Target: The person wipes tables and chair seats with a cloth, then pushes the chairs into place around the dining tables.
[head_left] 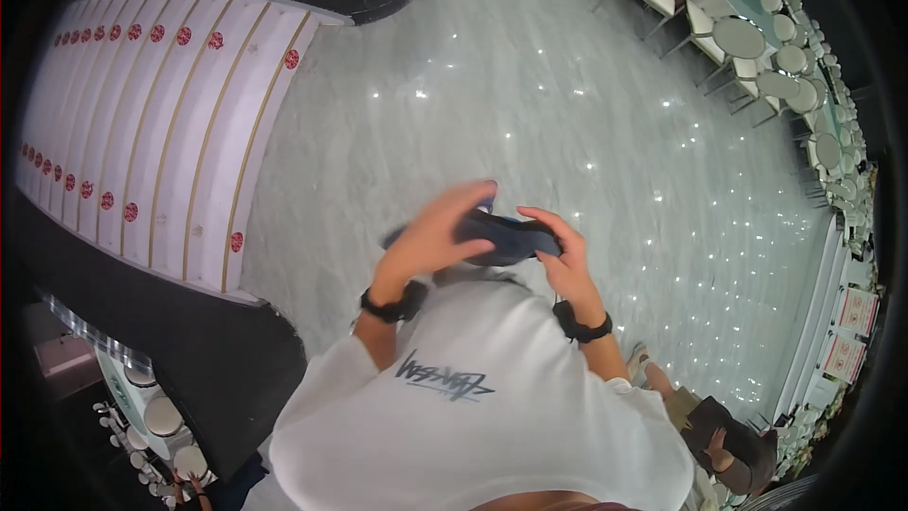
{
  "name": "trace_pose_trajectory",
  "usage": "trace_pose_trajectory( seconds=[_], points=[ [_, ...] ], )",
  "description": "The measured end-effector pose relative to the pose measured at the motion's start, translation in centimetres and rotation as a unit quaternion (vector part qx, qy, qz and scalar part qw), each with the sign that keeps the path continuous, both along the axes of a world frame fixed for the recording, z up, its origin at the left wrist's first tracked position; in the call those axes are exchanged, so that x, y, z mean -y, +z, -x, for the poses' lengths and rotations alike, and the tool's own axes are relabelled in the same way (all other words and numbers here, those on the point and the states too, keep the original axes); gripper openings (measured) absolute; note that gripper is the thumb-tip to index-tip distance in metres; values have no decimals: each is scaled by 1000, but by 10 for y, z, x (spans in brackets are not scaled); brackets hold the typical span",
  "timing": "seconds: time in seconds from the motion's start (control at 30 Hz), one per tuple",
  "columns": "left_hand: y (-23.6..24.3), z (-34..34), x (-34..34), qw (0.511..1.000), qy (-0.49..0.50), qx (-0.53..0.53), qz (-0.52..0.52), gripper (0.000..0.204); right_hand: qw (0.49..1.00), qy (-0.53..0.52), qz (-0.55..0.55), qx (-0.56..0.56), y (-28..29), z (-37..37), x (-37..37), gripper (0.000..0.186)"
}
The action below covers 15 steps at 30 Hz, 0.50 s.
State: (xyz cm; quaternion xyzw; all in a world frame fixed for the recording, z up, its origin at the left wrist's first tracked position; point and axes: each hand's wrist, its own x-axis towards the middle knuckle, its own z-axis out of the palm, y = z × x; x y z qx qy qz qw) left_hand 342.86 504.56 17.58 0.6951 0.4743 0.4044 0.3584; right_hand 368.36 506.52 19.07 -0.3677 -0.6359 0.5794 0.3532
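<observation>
In the middle of the head view I have a dark navy, soft-looking case or pouch (507,238) held up in front of my white T-shirt. My right hand (566,255) grips its right end, thumb on the front and fingers curled over the top. My left hand (426,237), smeared by motion, lies across the left part, with its thumb on the dark surface and fingertips at the upper edge. Dark bands with devices circle both wrists.
White steps (156,132) with red medallions rise at left beside black curved edging (151,308). Pale glossy floor (567,123) lies ahead. Chairs and tables (738,38) line the right. A person in dark clothes (719,435) is at lower right; another person's hand (194,487) shows at lower left.
</observation>
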Motion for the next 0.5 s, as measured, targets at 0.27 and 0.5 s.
trace_pose_trajectory(
  seconds=[0.27, 0.5],
  points=[
    [22, -28, -241, 970, -164, -178, 15, 31, 951, -223, -128, 170, 6, -74, -171, 42],
    [40, -30, -419, 968, -212, -28, -129, 44, 922, -334, -89, 176, 5, -94, -328, 28]
  ],
)
